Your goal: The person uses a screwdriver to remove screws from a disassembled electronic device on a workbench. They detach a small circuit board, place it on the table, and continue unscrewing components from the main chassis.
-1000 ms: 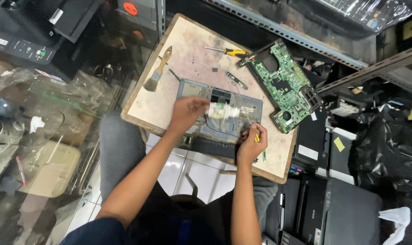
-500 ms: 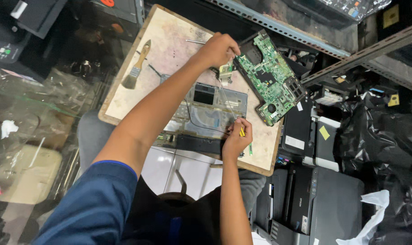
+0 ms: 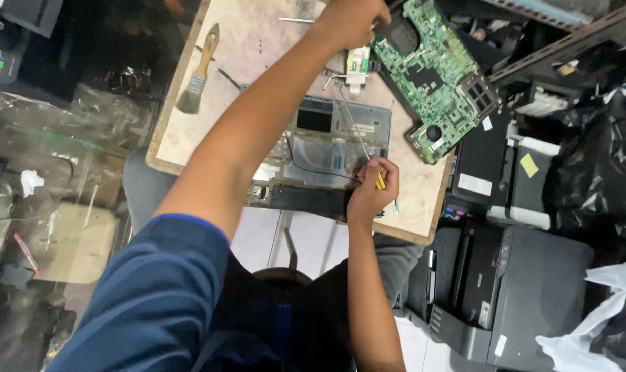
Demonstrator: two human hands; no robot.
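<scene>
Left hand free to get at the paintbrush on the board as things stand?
Probably yes. The left hand is stretched to the board's far edge beside the green circuit board, and the paintbrush lies alone on bare board, with nothing between them.

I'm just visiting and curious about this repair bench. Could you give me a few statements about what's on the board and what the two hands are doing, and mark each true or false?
1. The right hand grips a screwdriver with a yellow handle. True.
2. The left hand rests on the paintbrush. False: it reaches to the far edge of the wooden board, beside the green circuit board; the brush lies alone at the left.
3. The green circuit board sits inside the laptop shell. False: it lies apart, tilted, at the board's right corner.
4. The screwdriver's shaft lies over the opened laptop shell. True.
5. Dark printers stand right of the board. True.
</scene>
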